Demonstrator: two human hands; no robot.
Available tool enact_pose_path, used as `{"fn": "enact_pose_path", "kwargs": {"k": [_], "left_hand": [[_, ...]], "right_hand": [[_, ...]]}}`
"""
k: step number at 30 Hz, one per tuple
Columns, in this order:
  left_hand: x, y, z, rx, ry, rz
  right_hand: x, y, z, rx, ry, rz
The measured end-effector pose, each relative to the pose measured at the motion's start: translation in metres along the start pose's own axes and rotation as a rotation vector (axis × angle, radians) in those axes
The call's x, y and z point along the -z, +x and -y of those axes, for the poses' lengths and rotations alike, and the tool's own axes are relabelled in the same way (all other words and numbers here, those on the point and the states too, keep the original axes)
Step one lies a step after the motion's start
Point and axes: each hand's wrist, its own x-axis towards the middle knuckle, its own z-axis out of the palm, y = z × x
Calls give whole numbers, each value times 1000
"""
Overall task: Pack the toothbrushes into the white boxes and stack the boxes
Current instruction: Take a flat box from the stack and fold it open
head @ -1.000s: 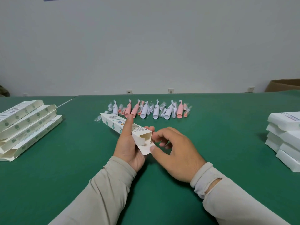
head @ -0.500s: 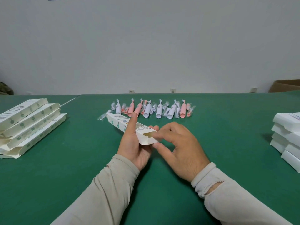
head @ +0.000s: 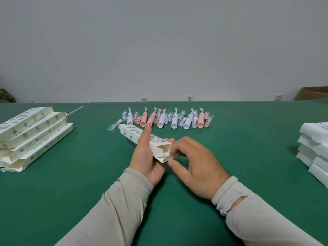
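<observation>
— Fingers? 
— The left hand (head: 147,162) grips the long white printed cardboard box (head: 142,139), index finger laid along it; the right hand (head: 195,167) pinches its open end flap.
— And the pink and white toothbrushes (head: 165,118)?
— Rowed on the green table (head: 239,148) behind (box held just above it).

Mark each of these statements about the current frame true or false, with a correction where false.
1. The left hand holds a long white box. True.
2. The near end of that box is closed. False: it is open, and the right hand pinches its flap.
3. The toothbrushes lie in a row beyond the box. True.
4. A toothbrush is in the right hand. False: it touches only the box.
5. Box stacks sit at only one side. False: stacks lie left and right.
</observation>
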Motion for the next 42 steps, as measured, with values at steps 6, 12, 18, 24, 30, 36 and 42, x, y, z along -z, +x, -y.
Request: {"fn": "enact_pose_path", "kwargs": {"k": [6,12,18,24,30,36,42], "left_hand": [[0,-1,1,27,-15,5],[1,2,2,4,-15,5],[1,3,5,-23,26,-14],[-2,-1,4,-13,13,20],[0,1,6,8,-28,33],[-1,-2,6,-26,45,157],[1,-8,6,266,146,133]], "right_hand": [[1,0,3,36,-61,43],[-1,0,1,125,-90,11],[-2,-1,-3,145,-76,-10],[-2,2,-1,135,-50,-131],[3,2,-3,129,-129,-160],[3,3,-3,135,-112,-190],[9,2,-11,13,-61,-126]]}}
